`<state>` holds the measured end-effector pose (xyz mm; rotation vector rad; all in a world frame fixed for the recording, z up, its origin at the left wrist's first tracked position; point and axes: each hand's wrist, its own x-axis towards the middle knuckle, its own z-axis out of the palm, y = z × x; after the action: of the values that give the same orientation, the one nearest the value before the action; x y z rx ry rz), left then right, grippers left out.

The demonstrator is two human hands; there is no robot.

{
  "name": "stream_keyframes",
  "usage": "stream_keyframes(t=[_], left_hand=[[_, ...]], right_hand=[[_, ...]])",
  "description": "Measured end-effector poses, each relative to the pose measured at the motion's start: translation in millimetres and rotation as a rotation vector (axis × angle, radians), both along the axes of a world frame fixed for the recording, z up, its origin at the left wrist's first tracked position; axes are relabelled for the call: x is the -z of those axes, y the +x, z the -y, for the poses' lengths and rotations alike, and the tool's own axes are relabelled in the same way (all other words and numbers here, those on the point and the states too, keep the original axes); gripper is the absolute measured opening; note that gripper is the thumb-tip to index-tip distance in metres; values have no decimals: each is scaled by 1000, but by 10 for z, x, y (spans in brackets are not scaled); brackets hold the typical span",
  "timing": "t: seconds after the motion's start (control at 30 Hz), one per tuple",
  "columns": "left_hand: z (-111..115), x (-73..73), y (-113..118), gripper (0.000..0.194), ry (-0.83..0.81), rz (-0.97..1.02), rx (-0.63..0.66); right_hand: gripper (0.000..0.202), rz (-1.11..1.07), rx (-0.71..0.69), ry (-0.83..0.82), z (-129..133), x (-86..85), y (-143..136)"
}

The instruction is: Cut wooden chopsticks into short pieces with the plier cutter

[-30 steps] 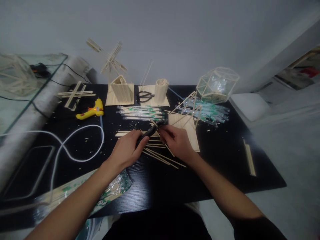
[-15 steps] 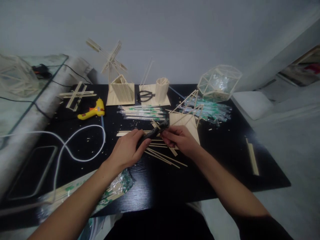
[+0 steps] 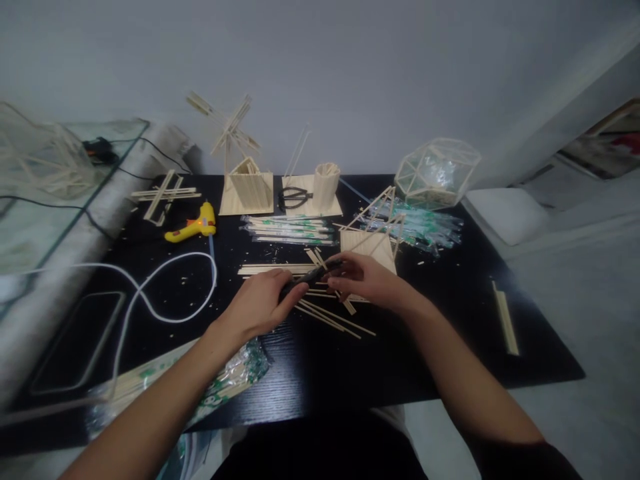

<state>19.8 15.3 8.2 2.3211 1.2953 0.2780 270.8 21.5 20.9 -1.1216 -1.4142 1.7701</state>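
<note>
My left hand [image 3: 263,300] is wrapped round a dark tool [image 3: 313,275], which lies slanted over loose wooden sticks [image 3: 333,320]. At the tool's far end my right hand [image 3: 363,280] has its fingers bent together; what they grip, if anything, is hidden. Just behind the right hand is a wooden board [image 3: 370,245] with a frame of thin sticks standing on it. A row of sticks [image 3: 265,269] lies left of the tool.
A yellow glue gun [image 3: 193,227] and a looped white cable [image 3: 173,321] lie left. Behind stand a stick windmill [image 3: 247,187], a round stick holder [image 3: 326,187] and black scissors [image 3: 294,197]. Bagged sticks [image 3: 290,230] lie mid-table; a geometric frame [image 3: 437,173] is back right.
The tool has tilted flatter, and my right hand has moved slightly right, its fingers now over the tool's far end. The whole view has shifted a little.
</note>
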Motion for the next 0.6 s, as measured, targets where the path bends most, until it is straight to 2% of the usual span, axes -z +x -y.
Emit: stream_keyframes(t=[0.07, 0.13, 0.3, 0.6], left_hand=[[1, 4, 4, 50, 4, -3, 38], [12, 1, 14, 52, 6, -16, 72], [66, -3, 65, 55, 16, -57, 109], [107, 3, 119, 60, -11, -68, 134]], right_hand=[[47, -23, 8, -30, 8, -80, 23], [37, -52, -15, -96, 14, -137, 23], [13, -27, 30, -257, 17, -161, -20], [17, 3, 22, -312, 66, -159, 6]])
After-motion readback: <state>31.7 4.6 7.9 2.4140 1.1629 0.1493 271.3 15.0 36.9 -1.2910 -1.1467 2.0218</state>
